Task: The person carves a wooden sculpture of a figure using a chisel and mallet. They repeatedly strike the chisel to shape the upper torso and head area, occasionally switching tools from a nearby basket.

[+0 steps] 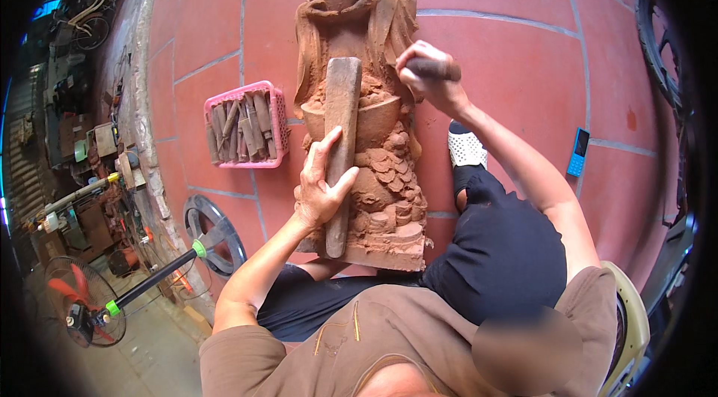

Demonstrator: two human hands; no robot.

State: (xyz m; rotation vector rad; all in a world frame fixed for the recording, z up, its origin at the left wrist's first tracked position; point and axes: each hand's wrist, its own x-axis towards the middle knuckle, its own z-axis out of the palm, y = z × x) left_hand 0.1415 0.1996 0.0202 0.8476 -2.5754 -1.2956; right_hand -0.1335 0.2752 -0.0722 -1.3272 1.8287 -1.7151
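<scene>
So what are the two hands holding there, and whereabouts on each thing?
The left hand grips a wooden mallet around its lower half. The right hand clasps a dark tool handle in its fist, against the wooden carving.

reddish wooden carved statue (374, 135), lying flat, wooden mallet (340, 150) atop

Pink basket (278, 121) of chisels, blue phone (577, 152), fan (78, 300) on red tiles

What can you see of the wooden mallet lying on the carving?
The wooden mallet is a long, flat, worn club of pale brown wood, dusted reddish. It lies lengthwise down the front of the reddish-brown carved statue, which lies on the red tiled floor. The left hand grips it at mid-length; its lower end reaches near the statue's base.
</scene>
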